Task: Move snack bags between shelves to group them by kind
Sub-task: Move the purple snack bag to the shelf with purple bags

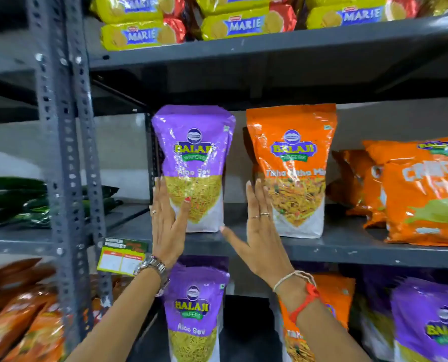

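A purple Aloo Sev bag (194, 152) stands upright on the grey middle shelf (348, 249). My left hand (169, 220) holds its lower left edge, thumb across the front and fingers behind the side. An orange Tikha Mitha Mix bag (293, 158) stands to its right, a gap between the two. My right hand (259, 226) lies flat and open against that bag's lower left side, thumb stretched toward the purple bag. On the shelf below stand another purple Aloo Sev bag (195, 309) and an orange bag (332, 291), partly hidden by my right forearm.
Larger orange snack bags (421, 199) fill the middle shelf's right end. Yellow Marie biscuit packs (141, 35) lie on the top shelf. A perforated steel upright (60, 152) stands at left, with dark green bags (13, 199) beyond it. A price tag (121, 259) hangs from the shelf edge.
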